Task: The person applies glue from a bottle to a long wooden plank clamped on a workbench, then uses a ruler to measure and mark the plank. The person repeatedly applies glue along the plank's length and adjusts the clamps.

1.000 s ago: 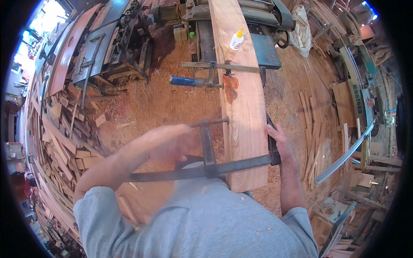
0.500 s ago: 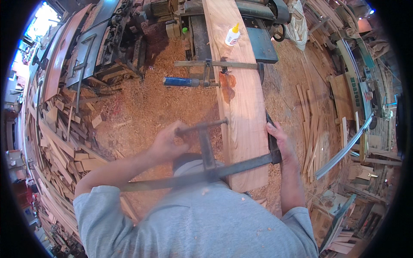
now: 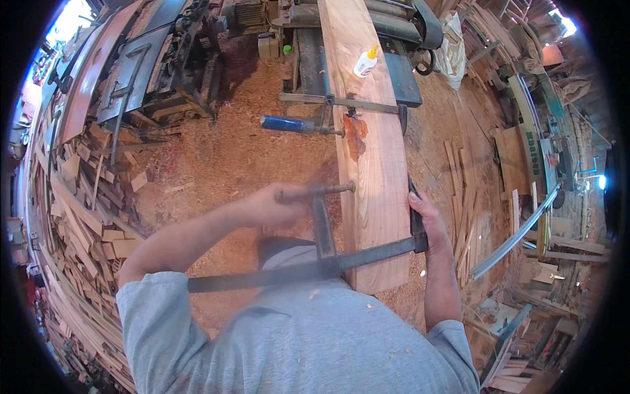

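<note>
A long pale wooden board (image 3: 382, 223) runs away from me. Across its near end lies a dark metal bar clamp (image 3: 377, 255), its bar reaching left over my body. My left hand (image 3: 282, 205), a little blurred, is closed round the clamp's screw end; the screw tip meets the board's left edge. At the right edge, my right hand (image 3: 428, 213) grips the clamp's fixed jaw against the board. Farther up, a second clamp with a blue handle (image 3: 282, 123) spans the board beside a reddish-brown stain (image 3: 355, 139). A white glue bottle with a yellow tip (image 3: 365, 64) rests on the board.
Wood offcuts (image 3: 82, 223) are heaped at the left, below a machine with a metal table (image 3: 134, 85). Rollers of another machine (image 3: 315, 16) stand at the far end of the board. Long strips (image 3: 459, 197) lie on the shavings-covered floor at the right.
My left hand has moved slightly right and up with the clamp's screw. The board and second clamp appear a little farther right in view. My right hand keeps its grip.
</note>
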Available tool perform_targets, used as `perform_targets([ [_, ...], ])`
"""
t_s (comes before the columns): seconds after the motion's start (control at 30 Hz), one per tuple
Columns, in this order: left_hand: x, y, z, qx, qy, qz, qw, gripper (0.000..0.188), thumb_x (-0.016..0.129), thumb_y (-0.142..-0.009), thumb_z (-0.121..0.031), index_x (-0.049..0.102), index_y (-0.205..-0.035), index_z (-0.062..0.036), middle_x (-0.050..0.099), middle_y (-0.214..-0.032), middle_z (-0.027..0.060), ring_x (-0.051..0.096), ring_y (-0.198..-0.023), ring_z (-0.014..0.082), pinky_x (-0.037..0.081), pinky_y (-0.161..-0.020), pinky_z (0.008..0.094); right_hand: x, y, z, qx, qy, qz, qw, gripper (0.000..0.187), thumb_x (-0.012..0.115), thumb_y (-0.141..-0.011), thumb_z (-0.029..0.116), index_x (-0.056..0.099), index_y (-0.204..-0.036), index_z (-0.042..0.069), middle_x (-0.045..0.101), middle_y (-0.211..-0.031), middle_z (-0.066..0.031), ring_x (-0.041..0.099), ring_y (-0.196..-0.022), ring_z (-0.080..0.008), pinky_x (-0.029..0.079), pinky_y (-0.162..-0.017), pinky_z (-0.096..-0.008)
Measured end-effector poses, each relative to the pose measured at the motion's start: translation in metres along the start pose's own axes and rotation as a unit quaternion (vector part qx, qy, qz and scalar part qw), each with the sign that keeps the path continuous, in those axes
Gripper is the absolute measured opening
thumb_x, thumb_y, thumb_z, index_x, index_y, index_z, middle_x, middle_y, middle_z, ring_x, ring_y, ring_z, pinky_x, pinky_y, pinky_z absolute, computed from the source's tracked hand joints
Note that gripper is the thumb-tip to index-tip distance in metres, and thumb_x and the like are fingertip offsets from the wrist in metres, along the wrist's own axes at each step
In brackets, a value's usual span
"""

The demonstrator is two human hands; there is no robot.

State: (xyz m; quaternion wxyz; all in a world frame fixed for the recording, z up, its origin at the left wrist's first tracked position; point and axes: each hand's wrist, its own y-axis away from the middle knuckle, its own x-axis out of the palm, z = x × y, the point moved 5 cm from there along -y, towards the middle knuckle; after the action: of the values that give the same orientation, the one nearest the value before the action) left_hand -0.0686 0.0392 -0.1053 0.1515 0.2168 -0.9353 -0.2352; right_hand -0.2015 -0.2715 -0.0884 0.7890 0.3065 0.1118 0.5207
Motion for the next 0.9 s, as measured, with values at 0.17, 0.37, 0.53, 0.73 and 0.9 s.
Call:
perform_targets([
  [0.17,-0.001,-0.010,0.009,0.054,-0.068,0.002,0.996,0.013,0.063,-0.097,-0.013,0.066,-0.108,-0.0062,0.060,-0.072,-0.0013,0.055,-0.066,0.0094,0.049,-0.061,0.0309,0.006,0.005,0.005,0.014,0.002,0.009,1.000,0.066,0.069,-0.093,0.038,0.044,-0.140,-0.001,0.061,-0.126,-0.0116,0.061,-0.113,-0.0198,0.047,-0.097,-0.0328],
  [0.37,-0.010,-0.017,-0.006,0.200,-0.312,0.029,0.928,0.018,0.062,-0.095,-0.013,0.062,-0.113,-0.0103,0.065,-0.077,0.0106,0.065,-0.067,0.0251,0.053,-0.062,0.0388,0.005,0.004,0.006,0.022,0.013,0.019,0.999,0.060,0.068,-0.092,0.037,0.049,-0.136,0.000,0.063,-0.119,-0.0106,0.062,-0.107,-0.0182,0.048,-0.094,-0.0314],
  [0.53,-0.016,-0.017,-0.019,0.238,-0.407,0.052,0.880,0.021,0.066,-0.092,-0.016,0.060,-0.111,-0.0099,0.063,-0.076,0.0169,0.065,-0.070,0.0377,0.053,-0.062,0.0457,0.007,0.003,0.008,0.019,0.006,0.021,1.000,0.056,0.068,-0.093,0.036,0.051,-0.133,0.001,0.064,-0.115,-0.0092,0.063,-0.102,-0.0173,0.049,-0.090,-0.0311],
  [0.73,-0.032,0.016,-0.061,0.261,-0.630,-0.016,0.731,0.035,0.075,-0.085,-0.018,0.063,-0.117,-0.0099,0.066,-0.082,0.0108,0.068,-0.079,0.0328,0.056,-0.073,0.0405,-0.005,-0.008,-0.004,0.018,-0.007,0.035,0.999,0.054,0.068,-0.092,0.041,0.055,-0.128,0.004,0.064,-0.107,-0.0065,0.062,-0.095,-0.0150,0.050,-0.083,-0.0296],
  [0.9,-0.062,0.002,-0.190,0.193,-0.362,-0.204,0.889,0.054,0.076,-0.079,-0.013,0.061,-0.131,-0.0059,0.061,-0.134,0.0145,0.065,-0.107,0.0199,0.053,-0.089,0.0324,-0.010,-0.005,-0.010,0.030,0.024,0.051,0.998,0.046,0.069,-0.091,0.045,0.056,-0.115,0.008,0.059,-0.095,-0.0017,0.058,-0.082,-0.0114,0.048,-0.072,-0.0279],
])
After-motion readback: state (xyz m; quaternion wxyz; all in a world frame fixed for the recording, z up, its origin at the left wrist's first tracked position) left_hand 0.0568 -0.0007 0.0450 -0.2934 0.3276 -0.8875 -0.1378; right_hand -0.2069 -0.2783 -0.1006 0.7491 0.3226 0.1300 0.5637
